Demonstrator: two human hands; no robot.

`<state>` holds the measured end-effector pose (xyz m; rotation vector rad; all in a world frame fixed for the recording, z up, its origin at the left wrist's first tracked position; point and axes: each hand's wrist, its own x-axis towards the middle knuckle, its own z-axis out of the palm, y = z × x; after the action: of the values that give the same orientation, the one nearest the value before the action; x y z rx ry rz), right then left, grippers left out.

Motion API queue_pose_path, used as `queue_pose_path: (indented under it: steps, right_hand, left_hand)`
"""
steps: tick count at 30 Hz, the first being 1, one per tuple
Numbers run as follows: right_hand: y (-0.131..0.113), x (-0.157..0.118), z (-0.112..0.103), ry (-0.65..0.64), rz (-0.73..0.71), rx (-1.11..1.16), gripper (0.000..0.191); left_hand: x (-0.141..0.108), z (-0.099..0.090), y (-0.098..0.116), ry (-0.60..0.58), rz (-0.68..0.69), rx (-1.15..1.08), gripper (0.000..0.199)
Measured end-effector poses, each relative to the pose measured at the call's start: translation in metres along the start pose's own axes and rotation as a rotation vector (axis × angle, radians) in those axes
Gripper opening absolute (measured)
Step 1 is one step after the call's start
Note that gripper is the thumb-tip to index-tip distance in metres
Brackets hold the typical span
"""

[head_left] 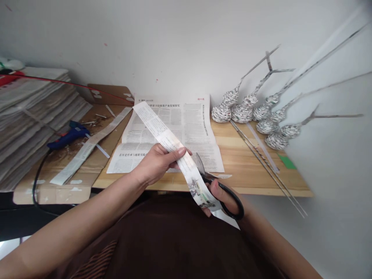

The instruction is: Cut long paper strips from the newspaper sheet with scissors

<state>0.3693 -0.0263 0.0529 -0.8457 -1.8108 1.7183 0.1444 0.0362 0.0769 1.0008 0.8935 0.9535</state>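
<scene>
A long strip of newspaper (167, 135) runs slantwise across the middle, its lower end curling toward my right hand. My left hand (162, 159) pinches it near its middle, thumb on top. Black-handled scissors (232, 197) are in my right hand (225, 195), thumb through one loop and blades apart, pointing up and left beside the strip. The strip's lower end lies against the fingers of my right hand; whether they grip it is hidden. Beneath the hands, an unfolded newspaper sheet (139, 135) covers part of the wooden table (238, 155).
A tall newspaper stack (35, 116) stands at the left. A blue glue gun (69, 135) and another paper strip (90, 151) lie on cardboard (78, 197). Several woven paper gourds (242, 112) sit back right against the wall, near thin rods (261, 159) overhanging the table's front edge.
</scene>
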Motion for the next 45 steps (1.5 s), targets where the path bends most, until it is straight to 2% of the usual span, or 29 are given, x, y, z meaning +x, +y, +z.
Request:
queue_pose_path:
  steps: [13,23,26,31,36,45]
  right_hand:
    - [-0.009,-0.002,0.004,0.047,0.039,-0.033,0.073]
    - [-0.013,-0.005,0.007,0.062,0.079,-0.013,0.078]
    - [-0.009,-0.006,0.008,0.071,0.072,0.023,0.075]
    - [-0.002,-0.007,0.01,0.087,0.148,0.091,0.074]
    - [0.003,-0.008,0.011,0.121,0.131,0.122,0.068]
    - [0.0,-0.007,0.003,0.186,0.035,-0.085,0.065]
  left_hand:
    - [-0.001,-0.003,0.005,-0.031,0.047,0.09,0.02]
    - [0.0,-0.004,0.003,-0.089,0.038,0.028,0.017]
    - [0.001,-0.004,0.004,-0.116,0.035,0.01,0.017]
    - [0.001,-0.005,0.006,-0.112,0.029,0.007,0.019]
    - [0.0,-0.006,0.006,-0.108,0.033,0.035,0.02]
    - [-0.002,-0.003,0.009,-0.125,0.053,0.018,0.043]
